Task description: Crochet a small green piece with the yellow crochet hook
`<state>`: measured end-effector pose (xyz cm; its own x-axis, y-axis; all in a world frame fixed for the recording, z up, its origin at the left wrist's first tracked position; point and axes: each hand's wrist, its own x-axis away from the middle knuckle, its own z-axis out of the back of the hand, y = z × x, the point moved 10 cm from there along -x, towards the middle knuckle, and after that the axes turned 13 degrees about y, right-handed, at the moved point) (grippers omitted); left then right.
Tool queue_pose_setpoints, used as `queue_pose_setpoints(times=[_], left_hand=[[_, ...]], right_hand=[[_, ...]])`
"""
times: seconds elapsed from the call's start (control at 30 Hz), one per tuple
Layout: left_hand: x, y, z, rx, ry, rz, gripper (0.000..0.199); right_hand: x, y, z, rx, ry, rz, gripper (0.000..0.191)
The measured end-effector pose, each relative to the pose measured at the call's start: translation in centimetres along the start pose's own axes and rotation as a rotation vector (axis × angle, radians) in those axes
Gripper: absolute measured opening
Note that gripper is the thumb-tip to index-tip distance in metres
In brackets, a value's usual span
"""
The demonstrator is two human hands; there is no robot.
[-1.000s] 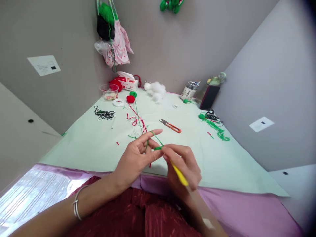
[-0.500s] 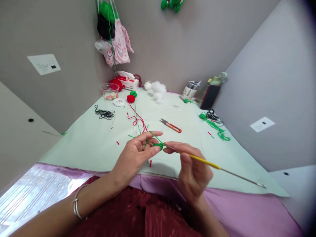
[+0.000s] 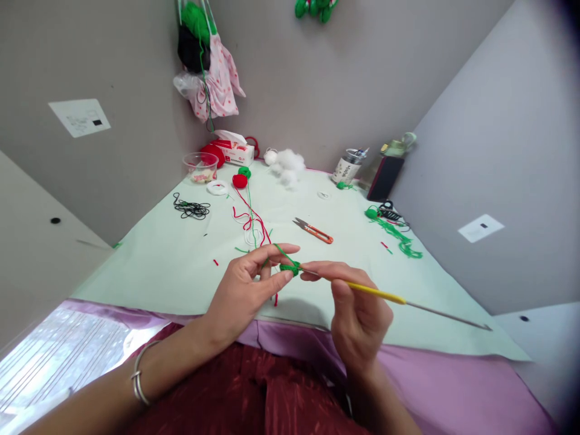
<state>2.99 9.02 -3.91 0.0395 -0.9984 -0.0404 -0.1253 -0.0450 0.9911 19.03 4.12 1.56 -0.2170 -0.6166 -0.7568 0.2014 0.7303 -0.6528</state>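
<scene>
My left hand (image 3: 244, 287) pinches a small green crochet piece (image 3: 289, 268) between thumb and fingers. Green yarn runs over its raised index finger down to the piece. In my right hand (image 3: 357, 311) is a crochet hook (image 3: 378, 294) with a yellow grip and metal ends, closed in the fingers. One end of the hook meets the green piece, its tip hidden there; the other points to the lower right. Beyond the hands lies a pair of orange-handled thread snips (image 3: 313, 231). Red and green yarn strands trail back to a red ball (image 3: 240, 180) and a green ball (image 3: 244, 172).
On the pale tablecloth (image 3: 149, 266) lie a black cord tangle (image 3: 191, 208) and green yarn strands (image 3: 399, 237). Along the back stand a clear tub (image 3: 200, 164), tissue box (image 3: 236, 151), white stuffing (image 3: 290, 165), pen holder (image 3: 347, 167), bottle (image 3: 399, 147) and dark phone (image 3: 386, 179).
The hook has turned slightly, its free end rising a little and shifting right with my right hand. More of the green crochet piece shows, and my left index finger sits slightly lower.
</scene>
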Motion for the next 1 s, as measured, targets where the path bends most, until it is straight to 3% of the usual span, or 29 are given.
queue_pose_setpoints(times=[0.13, 0.33, 0.47, 0.57, 0.67, 0.73, 0.83, 0.93, 1.0], left_hand=[[0.1, 0.5, 0.1, -0.047, 0.025, -0.023, 0.036], [0.2, 0.7, 0.1, -0.031, 0.021, -0.012, 0.038], [0.2, 0.4, 0.0, -0.003, 0.032, 0.006, 0.036], [0.4, -0.3, -1.0, 0.158, -0.023, 0.101, 0.044], [0.8, -1.4, -2.3, 0.361, -0.101, 0.287, 0.052], [1.1, -2.1, -2.9, 0.429, -0.144, 0.407, 0.049], [0.9, -2.1, -2.6, 0.474, -0.140, 0.439, 0.039], [0.3, -1.1, -1.8, 0.435, -0.101, 0.309, 0.033], [0.4, -0.6, -1.8, 0.371, -0.115, 0.231, 0.032]], right_hand=[[0.2, -0.4, -0.4, 0.009, -0.058, 0.082, 0.029], [0.0, 0.1, -0.1, -0.039, -0.025, 0.011, 0.027], [0.0, -0.3, -0.3, 0.000, -0.036, 0.056, 0.027], [0.5, -0.6, -0.6, 0.124, -0.025, 0.175, 0.028], [1.6, -1.6, -0.6, 0.342, 0.054, 0.396, 0.034], [2.0, -1.9, -0.6, 0.380, 0.074, 0.447, 0.035], [1.0, -0.8, 0.3, 0.207, 0.118, 0.227, 0.028], [-0.2, 0.9, 1.0, 0.002, 0.179, -0.048, 0.024], [-0.4, 1.5, 0.6, -0.053, 0.155, -0.132, 0.021]])
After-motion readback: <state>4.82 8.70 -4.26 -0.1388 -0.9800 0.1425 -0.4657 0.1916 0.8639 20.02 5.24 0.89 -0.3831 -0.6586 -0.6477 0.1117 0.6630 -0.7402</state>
